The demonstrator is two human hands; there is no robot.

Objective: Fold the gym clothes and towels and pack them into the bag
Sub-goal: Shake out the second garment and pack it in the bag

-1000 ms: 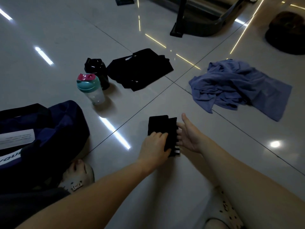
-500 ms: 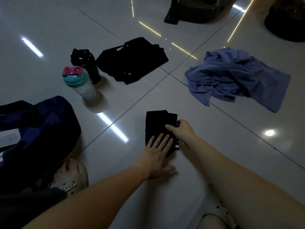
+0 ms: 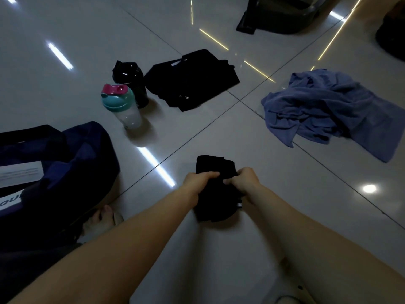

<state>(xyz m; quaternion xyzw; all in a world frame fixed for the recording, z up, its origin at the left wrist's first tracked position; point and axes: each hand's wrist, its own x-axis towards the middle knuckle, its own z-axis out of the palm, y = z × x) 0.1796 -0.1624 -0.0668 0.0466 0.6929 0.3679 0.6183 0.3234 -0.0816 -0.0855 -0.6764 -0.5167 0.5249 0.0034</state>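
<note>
The floor [image 3: 65, 25] is glossy pale-grey tile in dim light. Its dark grout lines cross at a joint [image 3: 240, 101] near the middle. White light streaks [image 3: 60, 55] reflect in it, with thin yellow lines [image 3: 213, 42] farther off and a round glare spot [image 3: 369, 188] to the right. A dark equipment base [image 3: 282, 18] stands at the floor's far edge.

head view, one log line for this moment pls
step: folding | left hand: grips black garment | right hand: grips it too | towel: crumpled on floor | bag: on floor, left
</note>
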